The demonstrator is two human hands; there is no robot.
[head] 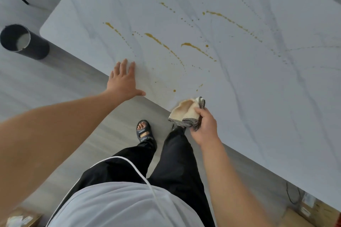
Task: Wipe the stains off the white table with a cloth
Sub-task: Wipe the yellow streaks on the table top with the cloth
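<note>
Off to the left, a dark bin (24, 41) stands on the floor beside the tabletop (258, 88) corner. Brown stains (156, 39) streak the tabletop from the middle to the far side, beyond both hands. The left hand (124, 81) lies flat at the near edge, fingers (123, 66) straight and spread. To its right, the right hand (204, 125) clasps the bunched cloth (184, 111) at that edge.

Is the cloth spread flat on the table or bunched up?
Bunched up: the right hand grips the cloth crumpled at the near edge of the table.
</note>
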